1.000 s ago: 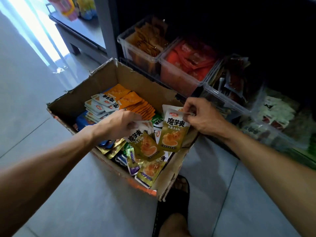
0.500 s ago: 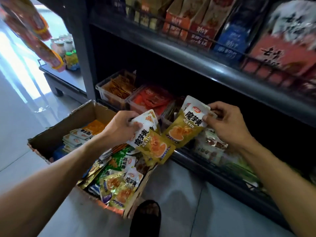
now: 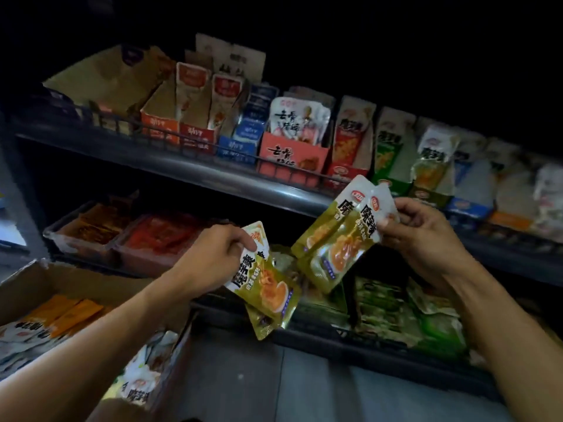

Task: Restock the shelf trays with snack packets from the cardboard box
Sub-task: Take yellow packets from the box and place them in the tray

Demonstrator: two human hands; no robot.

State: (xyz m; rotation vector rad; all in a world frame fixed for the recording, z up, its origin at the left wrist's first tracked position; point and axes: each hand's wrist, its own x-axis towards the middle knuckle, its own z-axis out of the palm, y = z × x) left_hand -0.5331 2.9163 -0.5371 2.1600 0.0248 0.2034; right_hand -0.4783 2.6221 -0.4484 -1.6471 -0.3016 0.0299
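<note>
Two grips are loaded: the left hand [image 3: 217, 257] pinches yellow packets [image 3: 268, 284] at frame centre, and the right hand [image 3: 417, 236] pinches two more [image 3: 338, 239] just right of them, none yet shelved. The box [image 3: 39, 303], lower left, holds many more, so I judge restocking far from finished; the trays [image 3: 76, 239] sit behind.

Left grip [image 3: 213, 257] curled, right grip [image 3: 420, 236] pinching, forearms raised
</note>
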